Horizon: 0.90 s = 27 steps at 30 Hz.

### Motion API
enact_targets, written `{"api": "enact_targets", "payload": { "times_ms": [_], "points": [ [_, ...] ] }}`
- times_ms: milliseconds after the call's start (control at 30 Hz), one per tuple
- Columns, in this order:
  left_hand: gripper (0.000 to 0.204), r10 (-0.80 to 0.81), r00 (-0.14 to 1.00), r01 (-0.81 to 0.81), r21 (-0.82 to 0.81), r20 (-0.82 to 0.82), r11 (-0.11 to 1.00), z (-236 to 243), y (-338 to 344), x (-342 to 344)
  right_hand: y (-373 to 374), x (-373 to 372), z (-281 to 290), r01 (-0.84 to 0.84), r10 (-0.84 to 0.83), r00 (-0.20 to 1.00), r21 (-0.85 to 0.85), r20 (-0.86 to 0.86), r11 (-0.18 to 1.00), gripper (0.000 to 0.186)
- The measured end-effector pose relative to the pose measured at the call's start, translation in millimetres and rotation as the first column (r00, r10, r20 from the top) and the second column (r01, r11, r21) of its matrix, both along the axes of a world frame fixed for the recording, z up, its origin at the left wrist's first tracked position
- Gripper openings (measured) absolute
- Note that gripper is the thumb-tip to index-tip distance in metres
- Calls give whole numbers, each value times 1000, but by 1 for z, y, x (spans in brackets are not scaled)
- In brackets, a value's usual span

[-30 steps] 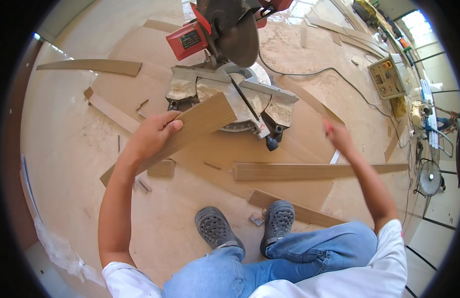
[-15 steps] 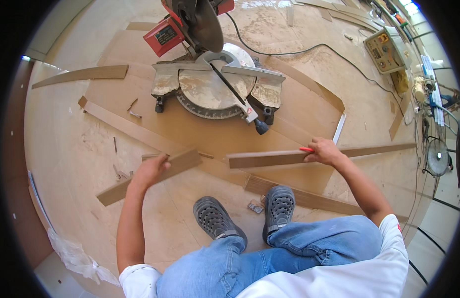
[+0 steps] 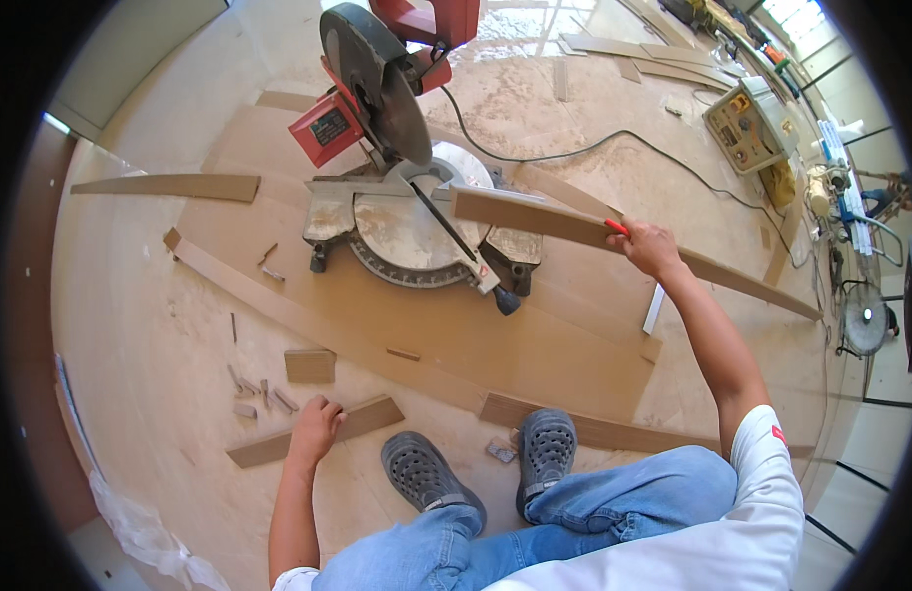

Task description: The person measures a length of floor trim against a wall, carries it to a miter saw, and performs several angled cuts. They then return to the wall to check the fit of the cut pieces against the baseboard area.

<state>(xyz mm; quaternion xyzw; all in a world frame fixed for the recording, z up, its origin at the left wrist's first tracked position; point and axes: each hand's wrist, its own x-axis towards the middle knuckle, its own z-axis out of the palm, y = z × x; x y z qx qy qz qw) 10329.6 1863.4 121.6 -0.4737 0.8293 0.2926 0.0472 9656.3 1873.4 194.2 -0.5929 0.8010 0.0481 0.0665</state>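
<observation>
My right hand (image 3: 653, 248) grips a long, narrow wooden board (image 3: 535, 215), with a red pencil or marker (image 3: 617, 228) also between the fingers. The board is raised, and its left end is over the right side of the miter saw (image 3: 397, 231). The saw's blade (image 3: 372, 84) is up, under a dark guard. Low on the left, my left hand (image 3: 318, 430) has its fingers curled at the far edge of a short wooden board (image 3: 372, 418), which appears to rest on the floor. Whether the fingers still bear its weight is hard to see.
A small wood block (image 3: 310, 366) and several offcuts (image 3: 266, 393) lie beyond my left hand. Another board (image 3: 594, 422) lies by my right shoe (image 3: 547, 453). A black cord (image 3: 574, 154) runs from the saw toward a boxy machine (image 3: 747, 128). Cardboard (image 3: 426, 345) lies beneath the saw.
My right hand has lifted the long board forward to the saw. My left hand has lowered the short board toward the floor, nearer to me, uncovering the small block.
</observation>
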Motion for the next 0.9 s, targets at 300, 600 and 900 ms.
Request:
{"api": "enact_targets", "payload": {
  "times_ms": [300,600,900],
  "points": [
    [18,207,966,-227,-123,-156,966,28,10,21,-15,11,-13,-119,115,987,-32,-113,992,35],
    [17,285,901,-317,-49,-326,947,100,-17,-6,-93,77,-9,-409,410,912,-48,12,911,18],
    [28,258,805,-412,-193,-534,890,308,-173,-36,-103,62,-23,-436,446,894,-154,38,887,11]
  ]
}}
